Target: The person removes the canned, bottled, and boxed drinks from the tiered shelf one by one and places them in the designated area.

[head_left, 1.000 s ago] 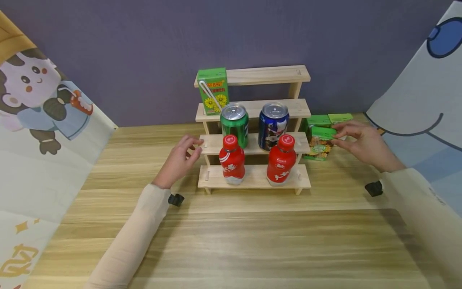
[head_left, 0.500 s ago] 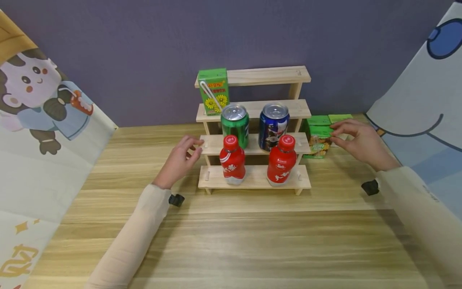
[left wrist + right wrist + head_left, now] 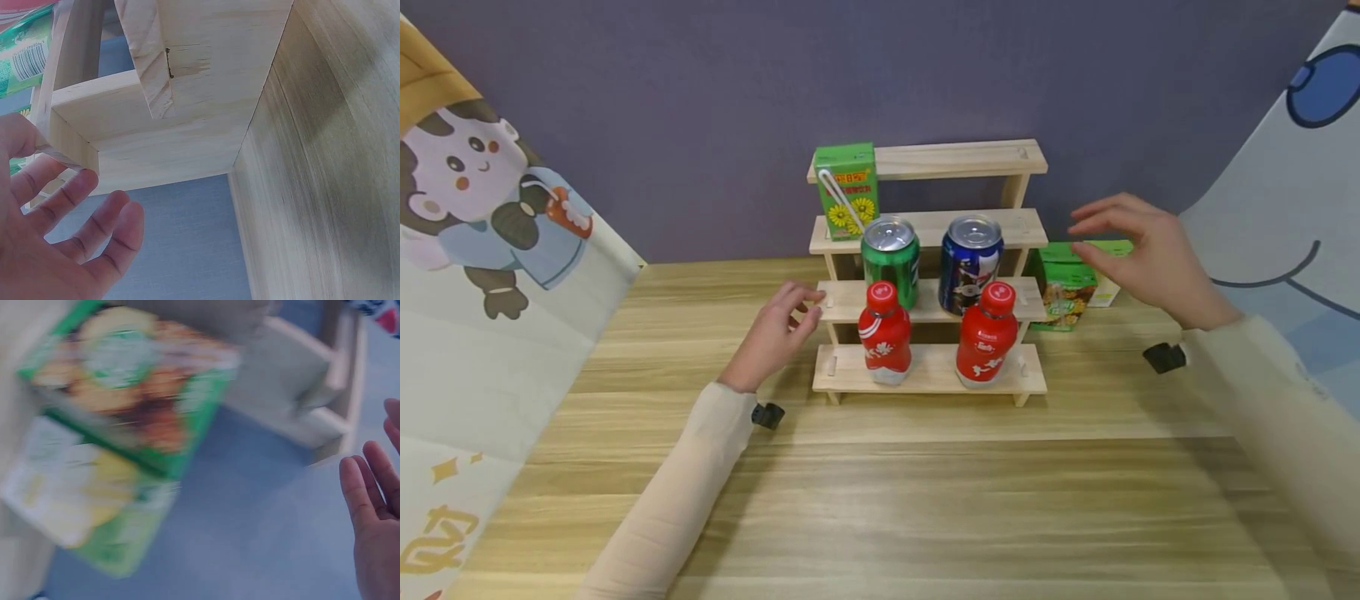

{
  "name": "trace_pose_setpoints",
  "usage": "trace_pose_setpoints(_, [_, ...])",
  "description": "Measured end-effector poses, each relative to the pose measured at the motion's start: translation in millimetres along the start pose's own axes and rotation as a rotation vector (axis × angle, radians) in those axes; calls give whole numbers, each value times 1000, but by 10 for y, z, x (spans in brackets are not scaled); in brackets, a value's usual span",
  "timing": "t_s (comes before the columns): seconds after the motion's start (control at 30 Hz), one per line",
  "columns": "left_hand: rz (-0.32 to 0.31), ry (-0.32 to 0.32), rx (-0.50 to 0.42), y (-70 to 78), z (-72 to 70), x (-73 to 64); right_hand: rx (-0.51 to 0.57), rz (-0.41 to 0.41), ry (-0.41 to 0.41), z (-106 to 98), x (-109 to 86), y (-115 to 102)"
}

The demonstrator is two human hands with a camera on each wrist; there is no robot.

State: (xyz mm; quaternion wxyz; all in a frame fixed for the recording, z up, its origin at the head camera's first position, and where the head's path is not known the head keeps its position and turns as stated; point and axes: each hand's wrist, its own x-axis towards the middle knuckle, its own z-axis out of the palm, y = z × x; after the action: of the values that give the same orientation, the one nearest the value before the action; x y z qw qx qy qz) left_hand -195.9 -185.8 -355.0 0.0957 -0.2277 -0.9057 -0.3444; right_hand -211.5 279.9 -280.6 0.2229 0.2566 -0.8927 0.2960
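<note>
A small stepped wooden rack (image 3: 928,368) stands on the table. My left hand (image 3: 771,337) pinches the left end of its second step from the bottom; in the left wrist view the thumb and fingers (image 3: 81,181) lie around the board's end. My right hand (image 3: 1157,258) is raised beside the rack's right side, fingers apart, holding nothing. Below and left of it stand green drink cartons: a brown-pictured one (image 3: 1063,296) in front and a pale yellow-green one (image 3: 1105,287) behind. Both look blurred in the right wrist view, clear of the fingers (image 3: 356,494).
On the rack stand two red bottles (image 3: 886,337) on the lowest step, with a green can (image 3: 889,258) and a blue can (image 3: 972,262) above. A green carton with a straw (image 3: 847,192) stands higher at the left. A dark wall (image 3: 715,125) rises behind.
My right hand slid the brown-pictured carton slightly back toward the others, let go of it and lifted away, fingers spreading. My left hand stays at the rack.
</note>
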Motion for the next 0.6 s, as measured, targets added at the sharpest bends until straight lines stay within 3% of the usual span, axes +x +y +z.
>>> trace_pose_setpoints(0.2, [0, 0, -1, -12, -2, 5, -11, -120, -13, -71, 415, -445])
trace_pose_setpoints(0.4, [-11, -6, -9, -6, 3, 4, 4, -233, -95, -1, 814, -817])
trace_pose_setpoints(0.6, [-13, -6, -7, -13, 6, 3, -33, -279, -214, 159, 1173, -1061])
